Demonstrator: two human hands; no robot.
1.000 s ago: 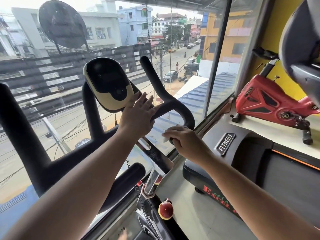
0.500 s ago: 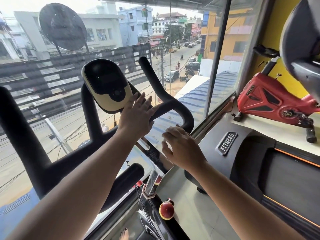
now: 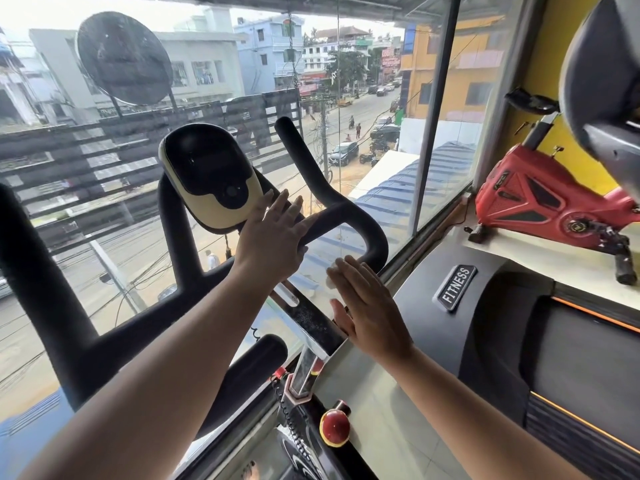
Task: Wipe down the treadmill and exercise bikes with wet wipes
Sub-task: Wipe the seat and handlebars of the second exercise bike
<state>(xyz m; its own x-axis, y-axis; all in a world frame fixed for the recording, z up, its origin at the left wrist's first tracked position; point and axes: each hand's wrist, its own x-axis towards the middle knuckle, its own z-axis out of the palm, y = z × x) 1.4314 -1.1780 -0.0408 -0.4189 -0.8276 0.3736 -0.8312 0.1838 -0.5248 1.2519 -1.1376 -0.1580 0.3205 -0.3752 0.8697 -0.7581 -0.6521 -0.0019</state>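
Fingers of the right hand lie straight over a small wet wipe just below the handlebar, which the left hand steadies flat-fingered; soft and limp, the wet wipe likely wants pressing flat, not pinching.

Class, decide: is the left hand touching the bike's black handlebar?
Touching. The head view shows the left hand lying flat over the handlebar, thumb against it.

Left hand lies flat on the handlebar, right by the console. Right hand flat too, wipe under its fingertips.
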